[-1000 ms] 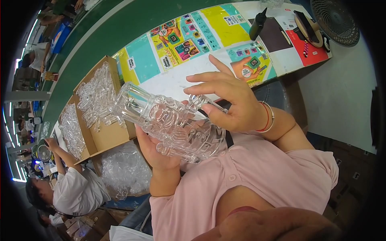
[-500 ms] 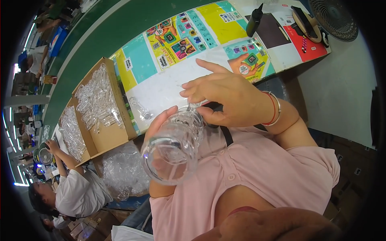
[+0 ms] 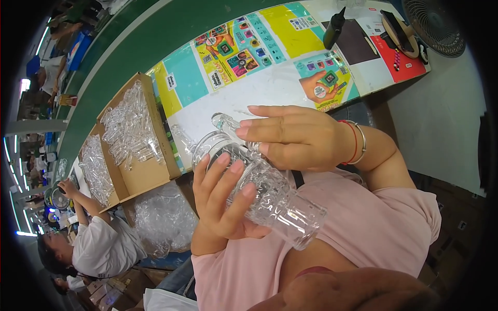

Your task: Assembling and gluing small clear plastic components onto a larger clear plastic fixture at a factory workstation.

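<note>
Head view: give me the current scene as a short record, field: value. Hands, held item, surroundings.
left hand: grip around the glass vessel
right hand: at the vessel's side, by a small clear glass piece; grip unclear
vessel pose: tilted, off the worktable
left side: open cardboard box holding clear glass parts; clear plastic heap nearer the person
right side: dark nozzle bottle on the worktable; fan at upper right

Tubes [image 3: 129, 124] in box [image 3: 139, 182], left of vessel [image 3: 272, 193]
</note>
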A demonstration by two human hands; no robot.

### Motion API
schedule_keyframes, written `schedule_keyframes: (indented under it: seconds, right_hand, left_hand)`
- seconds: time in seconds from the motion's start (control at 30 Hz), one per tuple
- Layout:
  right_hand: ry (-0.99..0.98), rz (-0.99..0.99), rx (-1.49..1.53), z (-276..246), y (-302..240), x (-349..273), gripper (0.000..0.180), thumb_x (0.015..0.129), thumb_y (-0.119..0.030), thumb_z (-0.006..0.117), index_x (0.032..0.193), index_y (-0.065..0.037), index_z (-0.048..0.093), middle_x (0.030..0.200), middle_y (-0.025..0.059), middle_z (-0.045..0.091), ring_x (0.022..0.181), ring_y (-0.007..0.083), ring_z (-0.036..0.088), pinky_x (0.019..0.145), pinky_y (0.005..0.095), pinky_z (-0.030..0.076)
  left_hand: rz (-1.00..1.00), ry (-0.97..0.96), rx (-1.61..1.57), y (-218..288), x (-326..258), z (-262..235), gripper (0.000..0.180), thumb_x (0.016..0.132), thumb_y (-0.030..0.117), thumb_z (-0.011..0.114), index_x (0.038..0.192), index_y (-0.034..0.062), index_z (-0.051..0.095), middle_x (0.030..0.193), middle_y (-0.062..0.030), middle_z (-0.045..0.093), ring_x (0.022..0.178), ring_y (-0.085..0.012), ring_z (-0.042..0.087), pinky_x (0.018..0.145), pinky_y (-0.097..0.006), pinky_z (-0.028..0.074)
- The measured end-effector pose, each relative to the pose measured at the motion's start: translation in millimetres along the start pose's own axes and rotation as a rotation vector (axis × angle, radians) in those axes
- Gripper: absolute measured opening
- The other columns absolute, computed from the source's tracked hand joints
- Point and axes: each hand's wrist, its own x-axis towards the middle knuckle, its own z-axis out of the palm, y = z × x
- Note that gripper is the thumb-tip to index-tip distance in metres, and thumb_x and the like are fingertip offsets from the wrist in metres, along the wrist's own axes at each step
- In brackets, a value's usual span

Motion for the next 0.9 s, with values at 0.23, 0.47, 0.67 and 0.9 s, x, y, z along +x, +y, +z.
schedule_keyframes:
  seconds: [0.23,0.47,0.67,0.9]
  right_hand:
    - [0.056,0.100,0.113,1.8,4.5,-0.7,0.022,0.075,0.000,0.065,0.094,0.001,0.055,0.108,0.0247,0.059,0.100,0.0341,0.060,0.091,0.0476,0.047]
    - [0.265,0.324,0.217,6.3,6.3,-7.4,0.025,0.082,-0.005,0.055,0.107,-0.001,0.055,0.108,0.0225,0.060,0.105,0.0339,0.057,0.093,0.0429,0.041]
    - [-0.137,0.262,0.478,83.6,-6.4,-47.5,0.018,0.082,-0.016,0.060,0.094,-0.004,0.061,0.095,0.0136,0.064,0.084,0.0293,0.062,0.074,0.0359,0.049]
    - [-0.829,0.505,0.186,168.8,22.3,-91.2,0.036,0.084,-0.032,0.055,0.105,-0.003,0.058,0.098,0.0187,0.062,0.092,0.0330,0.059,0.078,0.0408,0.046]
  left_hand:
    - [-0.025,-0.017,-0.006,-3.0,5.7,3.9,0.058,0.083,0.055,0.049,0.115,0.0065,0.053,0.116,-0.0203,0.055,0.109,-0.0387,0.053,0.095,-0.055,0.035]
    - [-0.996,0.303,-0.797,-1.6,-1.5,-4.0,0.065,0.082,0.042,0.058,0.130,0.0011,0.042,0.131,-0.0233,0.044,0.113,-0.0406,0.049,0.101,-0.047,0.035]
    - [-0.836,1.067,-0.636,-22.5,-45.6,-40.8,0.059,0.090,0.048,0.036,0.130,0.0050,0.040,0.124,-0.0195,0.046,0.119,-0.0396,0.043,0.098,-0.056,0.036]
    - [-0.457,1.317,-1.212,24.8,-83.1,-106.3,0.052,0.089,0.051,0.036,0.124,0.0133,0.049,0.124,-0.0113,0.051,0.113,-0.0347,0.048,0.092,-0.059,0.038]
